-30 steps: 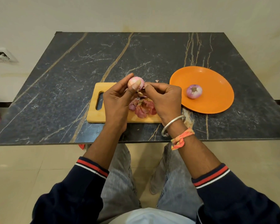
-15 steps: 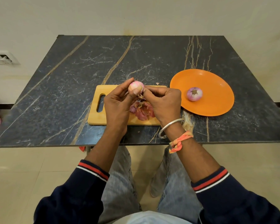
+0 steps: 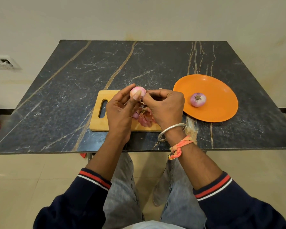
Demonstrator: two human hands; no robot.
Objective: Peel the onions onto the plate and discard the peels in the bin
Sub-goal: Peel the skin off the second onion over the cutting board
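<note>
An onion (image 3: 137, 92) is gripped by the left hand (image 3: 120, 111) above the board (image 3: 98, 124); its skin is pinched by the right hand (image 3: 165, 106). Another onion (image 3: 198, 99) lies on the plate (image 3: 221, 111).

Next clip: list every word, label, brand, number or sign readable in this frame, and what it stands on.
No readable text anywhere in this frame.
Orange plate, wooden cutting board, held onion, onion on the plate: no lettering or labels.
Wall socket: no marking legible.
</note>
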